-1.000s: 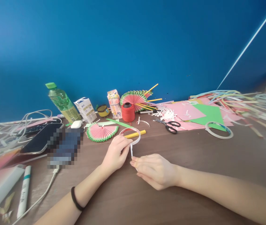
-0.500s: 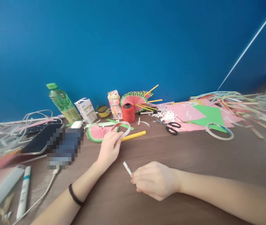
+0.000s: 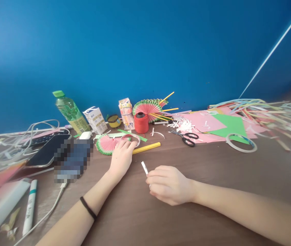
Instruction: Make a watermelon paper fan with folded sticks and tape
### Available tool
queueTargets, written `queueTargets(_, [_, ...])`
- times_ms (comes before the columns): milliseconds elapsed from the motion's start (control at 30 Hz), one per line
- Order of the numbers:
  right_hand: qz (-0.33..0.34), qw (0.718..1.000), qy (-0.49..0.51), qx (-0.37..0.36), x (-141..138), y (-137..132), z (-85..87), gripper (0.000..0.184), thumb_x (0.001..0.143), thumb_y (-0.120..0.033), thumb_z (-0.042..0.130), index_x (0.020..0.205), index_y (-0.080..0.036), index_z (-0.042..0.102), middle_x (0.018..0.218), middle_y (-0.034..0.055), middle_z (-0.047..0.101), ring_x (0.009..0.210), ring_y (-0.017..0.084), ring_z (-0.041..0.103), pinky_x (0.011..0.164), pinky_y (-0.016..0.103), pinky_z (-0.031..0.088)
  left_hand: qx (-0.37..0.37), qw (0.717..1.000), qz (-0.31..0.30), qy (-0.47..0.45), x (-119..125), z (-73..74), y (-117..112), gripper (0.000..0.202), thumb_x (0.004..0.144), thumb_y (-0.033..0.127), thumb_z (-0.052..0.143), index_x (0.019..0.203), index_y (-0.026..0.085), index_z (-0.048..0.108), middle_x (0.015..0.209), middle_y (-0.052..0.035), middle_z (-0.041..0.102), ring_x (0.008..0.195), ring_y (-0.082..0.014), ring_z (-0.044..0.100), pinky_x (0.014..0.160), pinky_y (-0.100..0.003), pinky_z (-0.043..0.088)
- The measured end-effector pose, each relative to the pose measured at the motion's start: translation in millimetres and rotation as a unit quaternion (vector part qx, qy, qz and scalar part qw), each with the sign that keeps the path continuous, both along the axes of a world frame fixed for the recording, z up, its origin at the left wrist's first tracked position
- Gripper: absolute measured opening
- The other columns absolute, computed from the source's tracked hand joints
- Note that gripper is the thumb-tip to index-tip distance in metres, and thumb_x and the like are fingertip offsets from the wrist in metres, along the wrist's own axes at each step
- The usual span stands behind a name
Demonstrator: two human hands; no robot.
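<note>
My left hand (image 3: 121,159) is closed at the near rim of a roll of double-sided tape (image 3: 137,137), low beside a folded pink and green paper fan (image 3: 106,144); its fingertips are partly hidden. A yellow stick (image 3: 146,148) lies just right of those fingers. Nearer to me, my right hand (image 3: 169,185) pinches a short white strip (image 3: 144,167) that points up and left. The rest of the strip is hidden behind my fingers.
Black-handled scissors (image 3: 189,139), white paper scraps (image 3: 183,125) and pink and green paper sheets (image 3: 227,125) lie right of a red thread spool (image 3: 141,123). A green bottle (image 3: 70,112), a carton (image 3: 95,120) and a charging phone (image 3: 73,162) are at left.
The tape roll has come down toward the table with my left hand. My right hand has moved slightly up and away from me, still pinching the white strip.
</note>
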State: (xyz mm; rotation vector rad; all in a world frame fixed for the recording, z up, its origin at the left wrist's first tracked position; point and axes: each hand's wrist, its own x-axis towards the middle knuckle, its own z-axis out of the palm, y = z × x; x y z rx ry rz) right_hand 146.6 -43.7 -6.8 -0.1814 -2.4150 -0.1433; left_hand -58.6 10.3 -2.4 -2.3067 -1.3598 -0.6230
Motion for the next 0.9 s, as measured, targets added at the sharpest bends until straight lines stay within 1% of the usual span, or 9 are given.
queueTargets(100, [-0.008,1.0,0.006,0.004,1.1,1.0,1.0,0.01,0.082,-0.015,0.043,0.091,-0.02,0.043,0.085,0.0041,0.065,0.084,0.015,0.059,0.065,0.028,0.043,-0.015,1.0,-0.011,-0.002,-1.3,0.2,0.3,0.023,0.082,0.008,0.041,0.084,0.018,0.062,0.089,-0.0067,0.068,0.094,-0.0251,0.056,0.08,-0.039,0.042])
queueTargets(200, [-0.024,0.999,0.032,0.003,2.0,2.5,3.1,0.012,0.083,-0.014,0.042,0.093,-0.02,0.042,0.086,0.0042,0.065,0.086,0.015,0.058,0.067,0.029,0.043,-0.021,1.0,-0.013,-0.004,-1.3,-0.3,0.1,0.025,0.08,0.006,0.042,0.091,0.018,0.062,0.104,-0.0079,0.066,0.106,-0.0276,0.052,0.09,-0.045,0.037])
queueTargets(300, [-0.048,0.997,0.064,-0.012,4.0,6.5,5.3,0.013,0.083,-0.013,0.043,0.094,-0.02,0.042,0.087,0.005,0.065,0.089,0.016,0.058,0.071,0.03,0.044,-0.034,0.999,-0.019,-0.009,0.4,0.4,-1.7,0.021,0.083,0.013,0.041,0.089,0.017,0.061,0.112,-0.0088,0.062,0.111,-0.0271,0.049,0.093,-0.044,0.035])
queueTargets(400, [-0.079,0.99,0.099,-0.058,7.2,12.5,5.6,0.016,0.082,-0.011,0.045,0.095,-0.02,0.043,0.091,0.0061,0.063,0.093,0.017,0.057,0.076,0.032,0.045,-0.054,0.998,-0.038,-0.015,3.7,4.5,-6.4,0.018,0.085,0.023,0.043,0.084,0.017,0.059,0.111,-0.0094,0.06,0.109,-0.0265,0.048,0.091,-0.042,0.036])
queueTargets(500, [-0.102,0.976,0.148,-0.125,9.6,18.6,3.8,0.019,0.083,-0.01,0.045,0.098,-0.021,0.044,0.095,0.0063,0.061,0.094,0.018,0.056,0.079,0.035,0.046,-0.082,0.995,-0.047,-0.015,8.0,9.2,-13.4,0.015,0.084,0.025,0.046,0.082,0.018,0.058,0.104,-0.0089,0.059,0.098,-0.0256,0.05,0.084,-0.041,0.039])
queueTargets(600, [-0.101,0.939,0.227,-0.239,9.4,23.3,1.7,0.021,0.083,-0.012,0.047,0.1,-0.023,0.043,0.098,0.0062,0.055,0.095,0.018,0.055,0.082,0.037,0.046,-0.13,0.99,-0.035,-0.049,13.3,11.5,-21.1,0.013,0.082,0.025,0.046,0.08,0.018,0.057,0.092,-0.0071,0.059,0.087,-0.0228,0.052,0.076,-0.037,0.042])
queueTargets(733, [-0.065,0.847,0.323,-0.418,5.9,26.7,2.4,0.023,0.082,-0.018,0.051,0.1,-0.024,0.038,0.098,0.0042,0.051,0.087,0.014,0.056,0.079,0.035,0.049,-0.281,0.946,-0.033,-0.157,22.4,13.6,-30.6,0.014,0.083,0.023,0.041,0.081,0.019,0.054,0.08,-0.0027,0.06,0.072,-0.0162,0.056,0.065,-0.028,0.043])
queueTargets(800, [-0.059,0.809,0.345,-0.473,4.3,27.2,4.6,0.025,0.08,-0.02,0.054,0.097,-0.024,0.036,0.094,0.0026,0.052,0.081,0.013,0.056,0.075,0.033,0.05,-0.331,0.923,-0.042,-0.191,27.1,15.9,-35.1,0.016,0.082,0.019,0.039,0.08,0.019,0.055,0.078,-0.001,0.062,0.07,-0.0149,0.057,0.065,-0.026,0.043])
queueTargets(900, [-0.055,0.78,0.362,-0.508,2.6,27.2,8.1,0.029,0.076,-0.021,0.059,0.093,-0.024,0.035,0.085,-0.0001,0.053,0.074,0.011,0.055,0.069,0.031,0.05,-0.376,0.898,-0.041,-0.223,32.3,19.9,-41.0,0.019,0.078,0.013,0.039,0.083,0.02,0.056,0.069,0.0016,0.062,0.061,-0.0127,0.056,0.061,-0.023,0.042])
